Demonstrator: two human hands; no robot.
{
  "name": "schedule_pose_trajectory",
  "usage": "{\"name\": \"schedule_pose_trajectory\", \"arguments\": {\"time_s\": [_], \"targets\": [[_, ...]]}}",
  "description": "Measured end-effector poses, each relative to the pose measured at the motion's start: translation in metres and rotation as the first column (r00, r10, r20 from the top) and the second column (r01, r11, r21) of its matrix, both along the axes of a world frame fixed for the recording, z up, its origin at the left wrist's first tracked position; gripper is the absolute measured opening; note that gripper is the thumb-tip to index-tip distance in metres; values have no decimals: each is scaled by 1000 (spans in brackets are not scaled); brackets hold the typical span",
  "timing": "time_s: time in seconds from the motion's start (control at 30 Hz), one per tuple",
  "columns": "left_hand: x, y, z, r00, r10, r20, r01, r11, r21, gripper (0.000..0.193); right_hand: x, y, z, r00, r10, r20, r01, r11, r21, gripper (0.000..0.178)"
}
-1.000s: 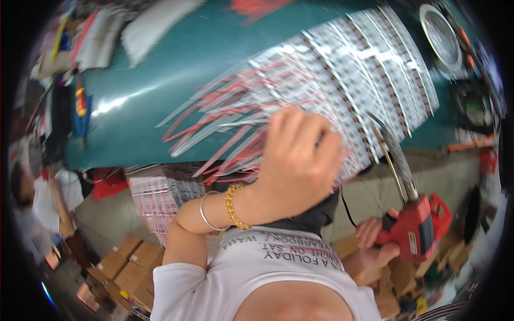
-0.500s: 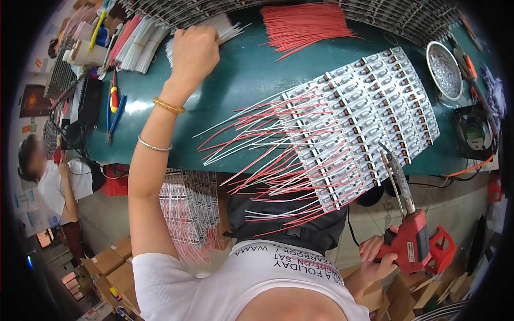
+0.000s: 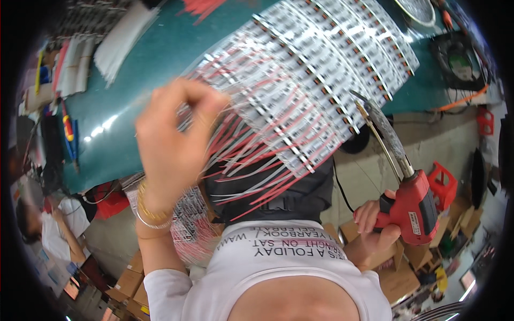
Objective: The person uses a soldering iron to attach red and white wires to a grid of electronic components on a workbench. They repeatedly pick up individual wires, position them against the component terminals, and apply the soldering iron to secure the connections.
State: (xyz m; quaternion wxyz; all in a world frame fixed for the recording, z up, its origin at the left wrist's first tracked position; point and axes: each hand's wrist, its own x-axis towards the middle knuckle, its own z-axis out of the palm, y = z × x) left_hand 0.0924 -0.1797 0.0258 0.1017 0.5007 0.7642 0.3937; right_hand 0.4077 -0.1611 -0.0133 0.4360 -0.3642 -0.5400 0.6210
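To my left, a bundle of white wires (image 3: 124, 45) lies on my teal table (image 3: 144, 96). A black fan (image 3: 460, 61) sits right, cardboard boxes (image 3: 128, 281) below.

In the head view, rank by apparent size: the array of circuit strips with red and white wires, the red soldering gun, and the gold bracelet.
1. Array of circuit strips, largest.
2. Red soldering gun in the right hand.
3. Gold bracelet on the left hand's wrist, smallest.
Nearness to the camera enlarges the gun and bracelet, but the order holds.

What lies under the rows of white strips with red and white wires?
The white strips rest on a green tabletop, bare beside them. Their wires overhang its near edge. The left hand hides part of them.
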Motion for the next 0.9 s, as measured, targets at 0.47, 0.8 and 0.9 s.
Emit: {"name": "schedule_pose_trajectory", "arguments": {"time_s": [0.47,0.8,0.9], "targets": [[74,2,-36,966,-173,-191,185,981,51,20,29,-21,-4,990,4,143,10,995,-97,91],[75,3,-37,967,-176,-186,189,981,52,20,11,-18,6,992,-9,127,15,999,-50,81],[74,3,-37,967,-173,-188,187,981,60,20,20,-18,1,998,7,62,-6,1000,-18,83]]}}
